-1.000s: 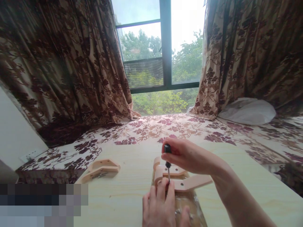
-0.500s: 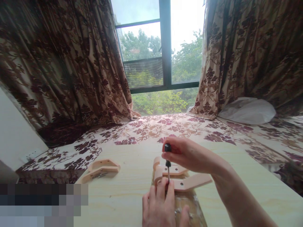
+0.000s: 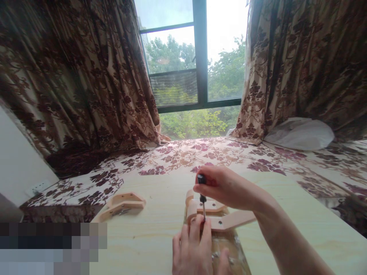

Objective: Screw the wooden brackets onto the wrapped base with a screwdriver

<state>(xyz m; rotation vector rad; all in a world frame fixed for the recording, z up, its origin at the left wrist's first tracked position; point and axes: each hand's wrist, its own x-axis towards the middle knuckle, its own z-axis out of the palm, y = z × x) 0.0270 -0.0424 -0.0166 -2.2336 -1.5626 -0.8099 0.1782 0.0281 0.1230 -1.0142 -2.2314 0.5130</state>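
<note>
My right hand (image 3: 213, 185) is closed round the black handle of a screwdriver (image 3: 202, 184), held nearly upright. Its metal shaft runs down to the fingertips of my left hand (image 3: 193, 244), which rest on the near end of a pale wooden bracket (image 3: 229, 222). Those fingertips hide the screwdriver's tip. A dark screw hole or screw head shows on this bracket. Just behind it lies a second wooden piece (image 3: 213, 206) with two dark spots. Both pieces sit over a brown, clear-wrapped block (image 3: 229, 244), on which small metal bits (image 3: 215, 255) lie.
Two angled wooden pieces (image 3: 129, 200) lie at the left of the pale wooden board (image 3: 151, 236), with small metal screws beside them. Behind are a floral-covered ledge (image 3: 183, 152), patterned curtains, a window and a white plastic bag (image 3: 299, 133).
The screwdriver's handle and my right hand have shifted very slightly left. My left hand keeps its place.
</note>
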